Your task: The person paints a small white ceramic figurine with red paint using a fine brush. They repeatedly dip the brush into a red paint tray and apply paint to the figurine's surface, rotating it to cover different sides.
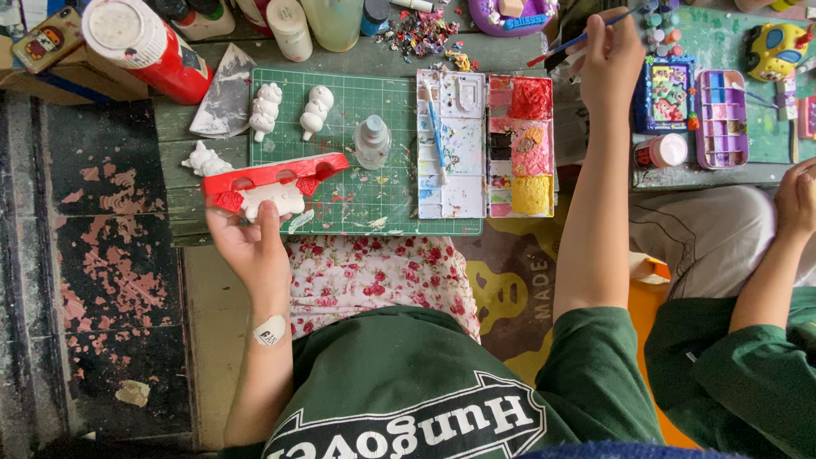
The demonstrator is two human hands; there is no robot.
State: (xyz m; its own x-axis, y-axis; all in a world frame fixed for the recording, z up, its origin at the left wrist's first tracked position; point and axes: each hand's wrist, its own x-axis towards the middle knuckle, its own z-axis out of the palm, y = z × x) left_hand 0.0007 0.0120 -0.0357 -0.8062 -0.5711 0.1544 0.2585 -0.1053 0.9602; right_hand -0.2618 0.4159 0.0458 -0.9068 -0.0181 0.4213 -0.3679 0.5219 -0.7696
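Note:
My left hand [252,246] grips a white plaster figure shaped like a small vehicle [272,185], its top painted red, held over the near left corner of a green cutting mat [357,204]. My right hand [609,61] is raised over the far right of the table and pinches a thin paintbrush [578,39] with a blue and red handle. A paint palette box [520,146] with red, pink, black and yellow wells lies open between the hands. Its white lid [450,144] holds a second blue brush [434,126].
Three unpainted white figures [265,110] [316,110] [206,160] lie at the mat's left. A small clear bottle [372,141] stands on the mat. Big red paint bottle [153,47] at far left. Another person's arm [778,255] and purple palette [722,117] are at right.

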